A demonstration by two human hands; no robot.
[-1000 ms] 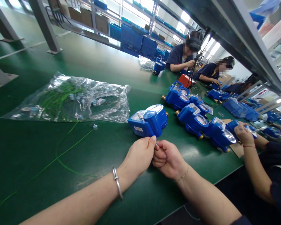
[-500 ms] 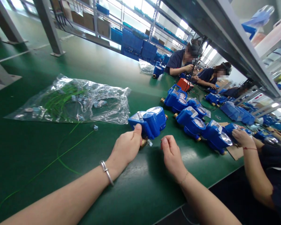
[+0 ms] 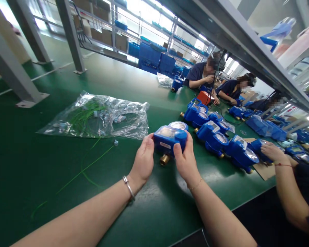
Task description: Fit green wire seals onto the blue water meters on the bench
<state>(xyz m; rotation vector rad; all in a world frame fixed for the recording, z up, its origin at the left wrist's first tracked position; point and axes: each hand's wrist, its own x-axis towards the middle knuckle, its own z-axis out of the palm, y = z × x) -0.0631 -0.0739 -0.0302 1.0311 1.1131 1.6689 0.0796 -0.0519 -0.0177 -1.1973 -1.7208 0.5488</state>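
A blue water meter (image 3: 167, 139) with a round dial, a rectangular window and a brass threaded end is between my hands, just over the green table (image 3: 134, 219). Along its left side lies my left hand (image 3: 144, 159), closed against the casing. My right hand (image 3: 185, 157) grips the right side, thumb on the front face and fingers round the edge. The far fingertips of both hands are hidden behind the casing. Left of the meter, a clear plastic bag (image 3: 128, 120) holds green wires with small pale plugs. One loose green wire (image 3: 87, 167) lies in front of it.
Several blue water meters (image 3: 213, 139) stand in a cluster to the right. A co-worker's hand (image 3: 273, 152) touches one beside a cardboard sheet (image 3: 265, 170). Further back are an orange-red box (image 3: 204, 97) and seated people. A metal beam (image 3: 237, 44) crosses overhead; metal posts (image 3: 70, 37) rise at left.
My right hand has come up from beside the meter and taken hold of it. The meter has been turned so its front, label and brass end face me. My left hand has shifted to its side.
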